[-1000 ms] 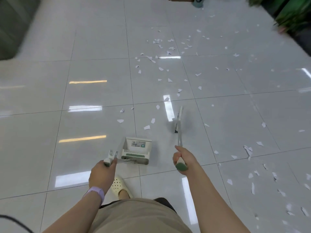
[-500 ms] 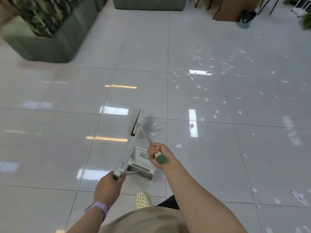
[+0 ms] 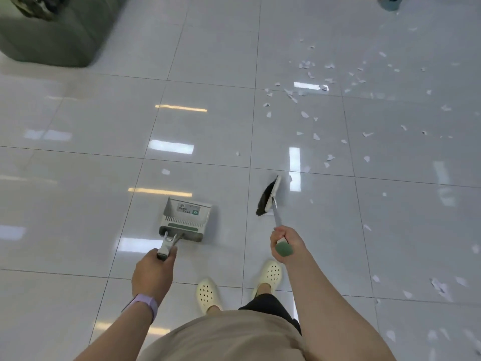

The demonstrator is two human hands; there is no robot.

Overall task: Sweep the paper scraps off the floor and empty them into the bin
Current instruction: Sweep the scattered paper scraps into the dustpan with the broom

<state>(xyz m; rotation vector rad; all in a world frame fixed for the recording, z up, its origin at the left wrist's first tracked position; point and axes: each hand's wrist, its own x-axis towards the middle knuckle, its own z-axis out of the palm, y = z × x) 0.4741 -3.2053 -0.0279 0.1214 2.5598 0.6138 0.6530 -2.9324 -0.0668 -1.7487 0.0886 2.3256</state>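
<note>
My left hand (image 3: 153, 272) grips the handle of a white and green dustpan (image 3: 185, 219) that stands on the floor tiles just ahead of my feet. My right hand (image 3: 285, 242) grips the green-capped handle of a small broom (image 3: 269, 195), whose black bristles point left, to the right of the dustpan. White paper scraps (image 3: 316, 136) lie scattered over the tiles ahead and to the right, with more scraps (image 3: 440, 286) at the lower right. A round bin (image 3: 390, 2) shows only partly at the top right edge.
A grey-green sofa (image 3: 52, 32) fills the top left corner. My two feet in cream clogs (image 3: 208, 295) stand behind the dustpan. The glossy white tiles reflect ceiling lights.
The view has tilted down and shifted. The broom head swung from the left of the dustpan over to its right. The dustpan stays in my left hand.
</note>
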